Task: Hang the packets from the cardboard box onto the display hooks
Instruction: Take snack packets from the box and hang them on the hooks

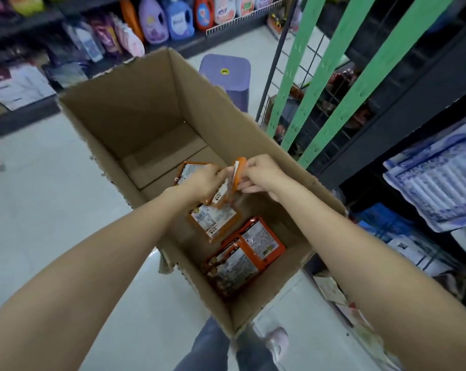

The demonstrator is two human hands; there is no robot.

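Note:
An open cardboard box (135,108) stands on the floor below me with several orange packets inside. Both my hands reach into it. My left hand (203,180) grips orange packets (221,196) near the box's middle, fingers curled over their tops. My right hand (262,174) pinches the top edge of an upright orange packet (239,172) between thumb and fingers, right beside the left hand. A stack of orange packets (242,259) lies at the box's near end. Green hanging strips (331,62) with hook holes slant down at the right.
A wire grid rack (323,103) stands behind the green strips. A purple stool (226,76) sits beyond the box. Shelves of detergent bottles (173,20) line the far side; packaged goods (435,178) fill the right shelf. My legs and shoe (277,341) are below the box.

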